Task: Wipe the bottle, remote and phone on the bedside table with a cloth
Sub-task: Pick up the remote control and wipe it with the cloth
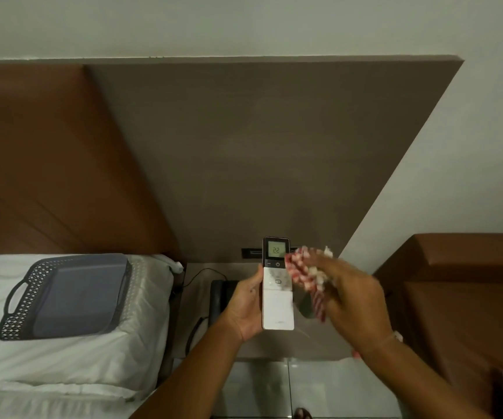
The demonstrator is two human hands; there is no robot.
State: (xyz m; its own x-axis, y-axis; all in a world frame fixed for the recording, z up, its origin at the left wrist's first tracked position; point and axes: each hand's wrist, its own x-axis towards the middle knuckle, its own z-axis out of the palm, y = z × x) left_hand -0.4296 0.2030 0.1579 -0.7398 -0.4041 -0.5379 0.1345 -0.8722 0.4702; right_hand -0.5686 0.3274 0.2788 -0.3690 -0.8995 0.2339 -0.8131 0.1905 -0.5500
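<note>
My left hand [244, 306] holds a white remote [277, 300] upright above the bedside table [196, 297]; its small screen reads 22. My right hand [356, 300] grips a red-and-white cloth [303, 270], blurred by motion, against the remote's right edge. A dark phone [221, 294] lies on the table behind my left hand, partly hidden. The bottle is not visible.
A black cable [197, 275] runs across the table to the wall. A grey plastic tray [68, 294] rests on the white pillow of the bed at left. A brown cabinet [462, 297] stands at right. Tiled floor [304, 385] lies below the table.
</note>
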